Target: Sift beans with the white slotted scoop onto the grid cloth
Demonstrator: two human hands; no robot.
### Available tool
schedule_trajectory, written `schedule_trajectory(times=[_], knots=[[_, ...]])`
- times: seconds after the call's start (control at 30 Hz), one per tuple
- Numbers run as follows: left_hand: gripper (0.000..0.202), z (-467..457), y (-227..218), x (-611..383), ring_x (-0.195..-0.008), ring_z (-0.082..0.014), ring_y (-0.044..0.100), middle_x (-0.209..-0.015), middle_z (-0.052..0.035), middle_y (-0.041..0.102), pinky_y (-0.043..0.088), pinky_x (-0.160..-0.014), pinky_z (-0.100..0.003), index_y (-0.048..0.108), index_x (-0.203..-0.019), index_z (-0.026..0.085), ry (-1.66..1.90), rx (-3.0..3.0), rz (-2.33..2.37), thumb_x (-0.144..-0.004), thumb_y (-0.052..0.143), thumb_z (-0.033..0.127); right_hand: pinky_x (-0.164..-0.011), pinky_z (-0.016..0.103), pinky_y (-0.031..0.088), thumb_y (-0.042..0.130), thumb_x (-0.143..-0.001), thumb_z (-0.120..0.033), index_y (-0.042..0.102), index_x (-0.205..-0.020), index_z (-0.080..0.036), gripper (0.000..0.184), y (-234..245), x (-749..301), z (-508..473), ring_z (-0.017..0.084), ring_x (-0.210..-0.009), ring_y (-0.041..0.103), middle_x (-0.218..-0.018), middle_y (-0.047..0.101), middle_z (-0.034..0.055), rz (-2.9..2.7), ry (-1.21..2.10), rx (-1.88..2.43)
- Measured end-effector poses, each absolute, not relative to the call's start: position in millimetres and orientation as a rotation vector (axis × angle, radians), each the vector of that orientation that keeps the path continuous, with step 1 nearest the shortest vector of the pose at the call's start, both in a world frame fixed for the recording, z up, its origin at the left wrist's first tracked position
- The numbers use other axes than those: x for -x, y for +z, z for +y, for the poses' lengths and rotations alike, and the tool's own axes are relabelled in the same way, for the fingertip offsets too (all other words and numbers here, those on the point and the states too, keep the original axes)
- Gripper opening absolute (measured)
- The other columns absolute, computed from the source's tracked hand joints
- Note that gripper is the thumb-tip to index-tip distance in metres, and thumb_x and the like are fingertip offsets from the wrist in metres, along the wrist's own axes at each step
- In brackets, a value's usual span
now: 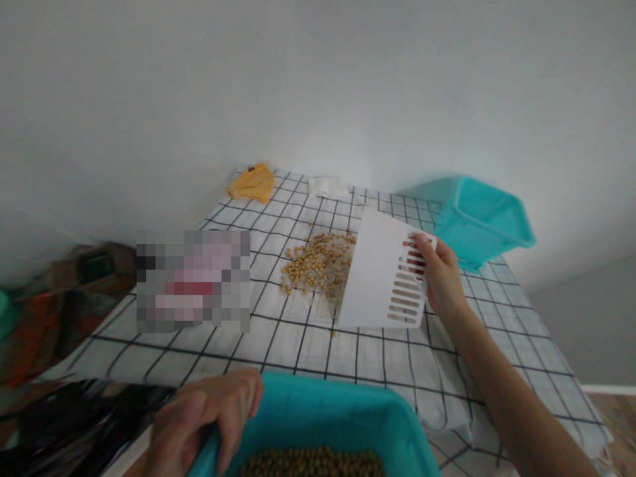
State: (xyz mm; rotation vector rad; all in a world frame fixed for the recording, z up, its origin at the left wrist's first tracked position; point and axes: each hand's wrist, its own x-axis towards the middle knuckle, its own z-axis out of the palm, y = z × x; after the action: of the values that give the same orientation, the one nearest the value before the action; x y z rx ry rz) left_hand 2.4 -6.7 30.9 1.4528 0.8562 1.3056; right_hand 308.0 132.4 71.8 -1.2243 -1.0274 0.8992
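Right hand (440,278) is closed on the slotted end of the white scoop (377,271) - fingers showing through the slots, thumb at the back. The scoop stands on its long edge on the checked cloth (298,344), its plain end out to the left of that hand & right up against the loose beans (313,265). That pile lies just past the scoop's face, further left of the hand; a few strays sit at the scoop's near corner.

Left hand (203,417) is curled over the near-left rim of the teal tub (328,411), firm grip, fingers inside, w/ the tub low & close to the body. Below those fingers, the tub beans (313,462) make a layer on its floor.

So, judging by that - part of the lot is in the tub, the rest is out on the cloth, approx. a decent heap, none on the scoop.

Beyond the right hand, up & to its right, a second tub (479,222) sits tilted; can't tell what's in it. Far end: an orange rag (252,183), a white rag (328,187).
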Motion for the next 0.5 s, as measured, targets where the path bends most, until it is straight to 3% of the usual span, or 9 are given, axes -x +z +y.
schedule_trajectory(times=[0.2, 0.5], knots=[[0.070, -8.5, 26.5, -1.9, -0.038, -0.0150, 0.035, -0.037, -0.0011, 0.042, 0.037, -0.050, -0.033, 0.050, -0.044, 0.021, 1.374, -1.347, 0.809, -0.106, 0.027, 0.045, -0.047, 0.023, 0.046, 0.075, -0.077, -0.063, 0.069, -0.081, -0.022, 0.042, 69.8, -300.2, 129.0, 0.012, -0.051, 0.057, -0.066, 0.065, -0.0007, -1.058, 0.983, 1.220], [0.070, -1.5, 36.1, 1.3, -0.038, -0.0136, 0.041, -0.038, 0.0001, 0.049, 0.043, -0.050, -0.031, 0.053, -0.048, 0.020, 1.300, -1.494, 0.694, -0.108, 0.026, 0.045, -0.052, 0.026, 0.051, 0.077, -0.077, -0.056, 0.073, -0.081, -0.021, 0.036, 74.6, -291.2, 121.5, 0.016, -0.060, 0.064, -0.076, 0.072, 0.0030, -1.174, 1.162, 1.175]])
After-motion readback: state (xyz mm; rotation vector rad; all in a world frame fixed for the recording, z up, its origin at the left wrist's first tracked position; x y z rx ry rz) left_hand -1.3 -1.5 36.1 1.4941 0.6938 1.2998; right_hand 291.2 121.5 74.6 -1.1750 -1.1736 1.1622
